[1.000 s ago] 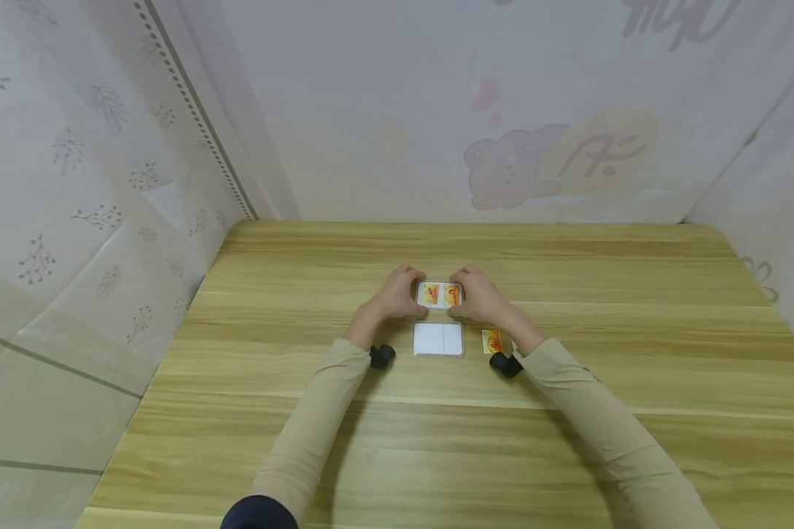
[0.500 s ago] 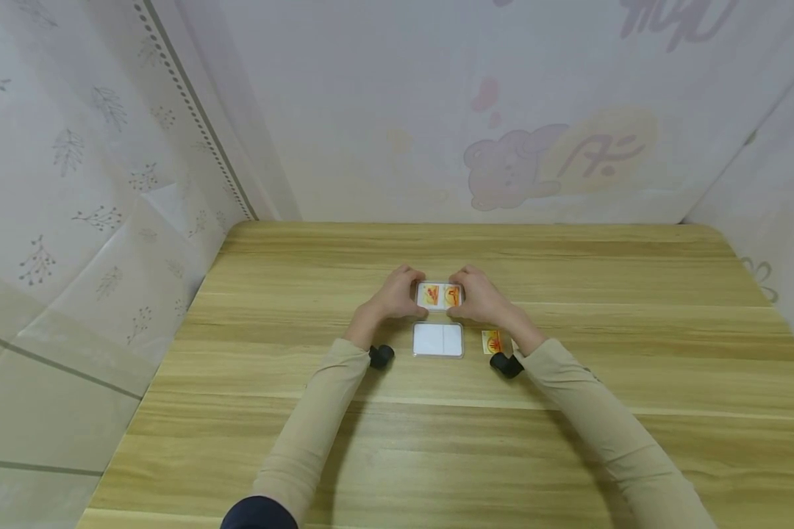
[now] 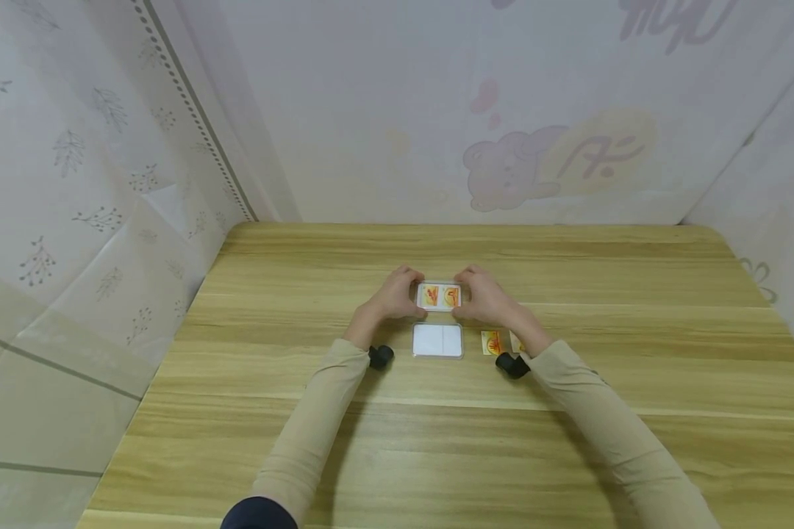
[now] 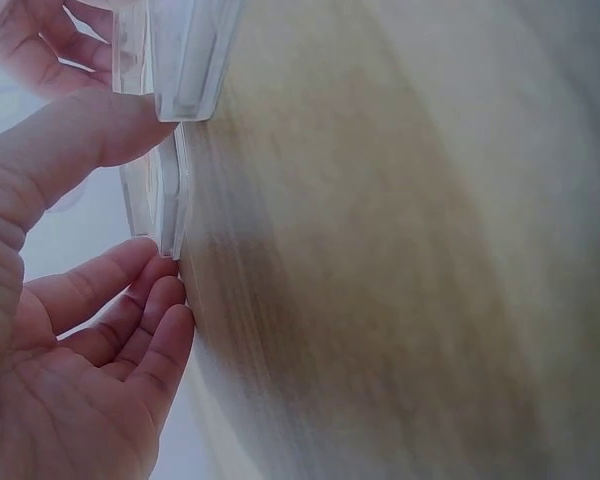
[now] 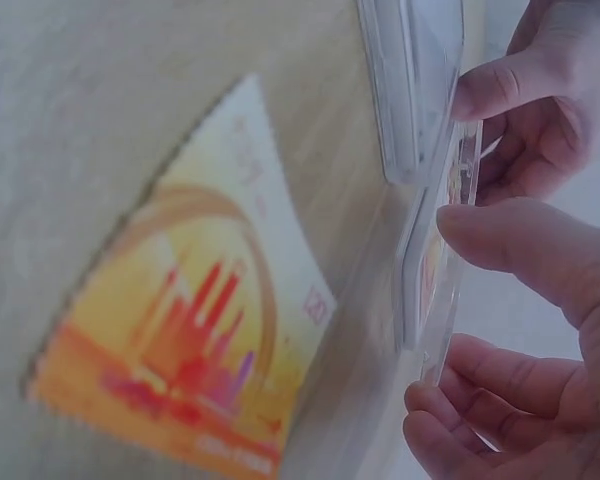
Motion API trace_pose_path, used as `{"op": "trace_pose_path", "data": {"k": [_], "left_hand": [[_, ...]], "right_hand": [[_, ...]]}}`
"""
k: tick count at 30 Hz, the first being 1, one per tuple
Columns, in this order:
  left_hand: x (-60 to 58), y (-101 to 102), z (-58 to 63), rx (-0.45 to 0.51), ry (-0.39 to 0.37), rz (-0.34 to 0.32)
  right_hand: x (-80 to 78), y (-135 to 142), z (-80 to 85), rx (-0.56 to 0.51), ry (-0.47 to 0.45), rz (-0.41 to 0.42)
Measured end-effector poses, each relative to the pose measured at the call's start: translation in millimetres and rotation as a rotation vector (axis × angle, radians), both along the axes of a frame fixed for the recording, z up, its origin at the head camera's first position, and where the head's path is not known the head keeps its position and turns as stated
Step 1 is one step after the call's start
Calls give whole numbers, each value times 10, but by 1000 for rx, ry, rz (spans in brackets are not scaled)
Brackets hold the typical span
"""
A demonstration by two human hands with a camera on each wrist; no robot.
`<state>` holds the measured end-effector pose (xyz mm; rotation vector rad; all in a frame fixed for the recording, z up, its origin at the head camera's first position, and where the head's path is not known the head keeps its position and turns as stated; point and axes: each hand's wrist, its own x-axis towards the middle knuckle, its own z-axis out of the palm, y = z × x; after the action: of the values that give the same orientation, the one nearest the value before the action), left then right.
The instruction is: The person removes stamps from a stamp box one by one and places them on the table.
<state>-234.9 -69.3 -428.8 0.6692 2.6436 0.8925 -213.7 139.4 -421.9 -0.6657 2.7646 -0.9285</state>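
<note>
A clear plastic stamp case point(image 3: 440, 296) with two orange-yellow stamps inside lies toward the middle of the table. My left hand point(image 3: 397, 295) holds its left end between thumb and fingers. At the other end my right hand point(image 3: 486, 297) has its thumb and fingertips on the case's edges; in the right wrist view a clear lid point(image 5: 467, 165) shows beside those fingertips. A second case point(image 3: 437, 340) with a white two-part insert lies just nearer to me. To its right is a loose stamp point(image 3: 492, 342), printed with red towers on yellow.
Another stamp point(image 3: 516, 342) shows partly beside my right wrist. Black wrist cameras point(image 3: 381, 357) hang close over the wooden table point(image 3: 397, 455). Patterned curtains point(image 3: 370, 110) stand behind the table's back edge and at both sides.
My right hand has shifted slightly to the right, and more of the case's right end and of the second loose stamp shows. The left hand keeps its place.
</note>
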Motion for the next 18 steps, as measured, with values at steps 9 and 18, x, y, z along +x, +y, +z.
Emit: {"op": "trace_pose_path", "data": {"k": [9, 18], "left_hand": [[-12, -1, -16, -8, 19, -8], [-17, -7, -6, -3, 3, -10]], "right_hand": [[12, 97, 32, -18, -49, -35], [32, 219, 76, 9, -12, -35]]}}
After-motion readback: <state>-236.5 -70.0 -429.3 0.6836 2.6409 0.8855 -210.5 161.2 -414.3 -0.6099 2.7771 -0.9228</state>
